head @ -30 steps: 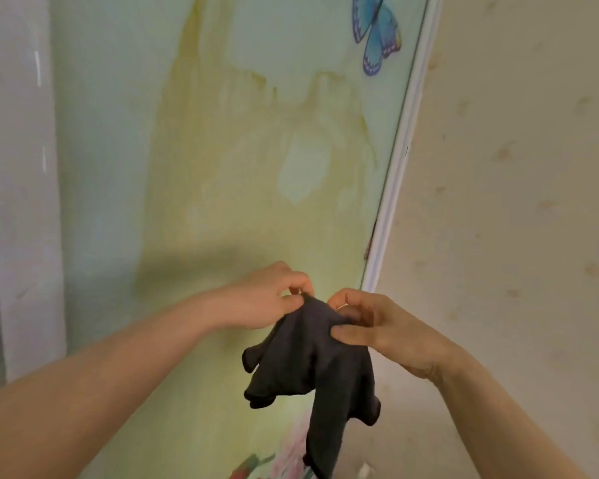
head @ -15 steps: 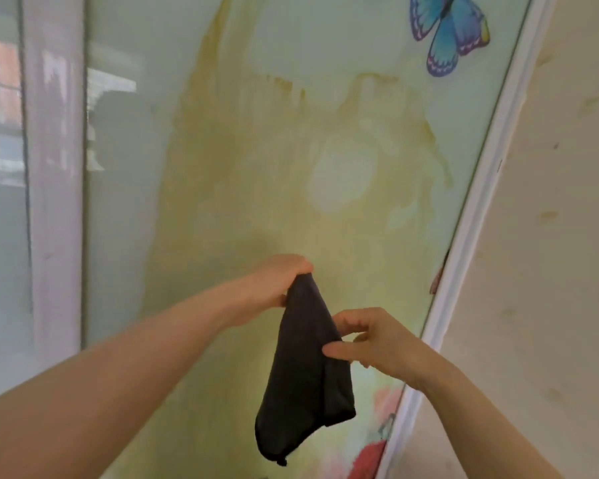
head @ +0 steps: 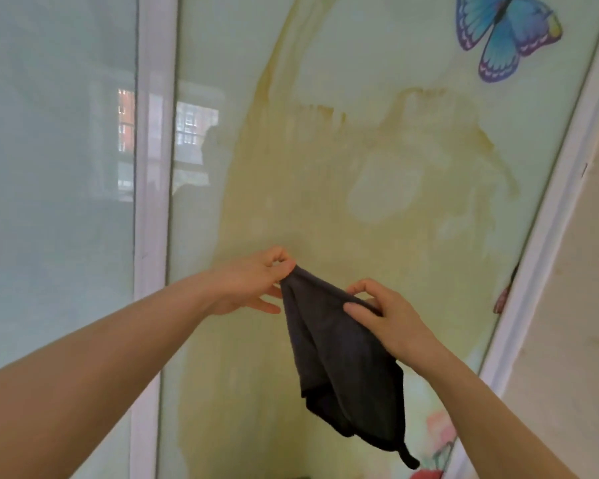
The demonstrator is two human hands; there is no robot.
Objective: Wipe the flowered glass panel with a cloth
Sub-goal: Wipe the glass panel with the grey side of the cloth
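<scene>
A dark grey cloth hangs in front of the flowered glass panel, which carries a wide yellowish smear across its middle. My left hand pinches the cloth's upper corner between thumb and fingertips. My right hand pinches the cloth's upper edge a little lower and to the right. The cloth droops in folds below both hands, clear of the glass as far as I can tell. A blue butterfly is printed at the panel's top right, and pink and red flowers show at the bottom right.
A white frame post divides this panel from a plain frosted pane on the left. A white frame edge borders the panel on the right, next to a beige speckled wall.
The bunched cloth has been drawn out between my hands, the right hand shifting along its top edge. The view has swung left and up, showing more of the left pane.
</scene>
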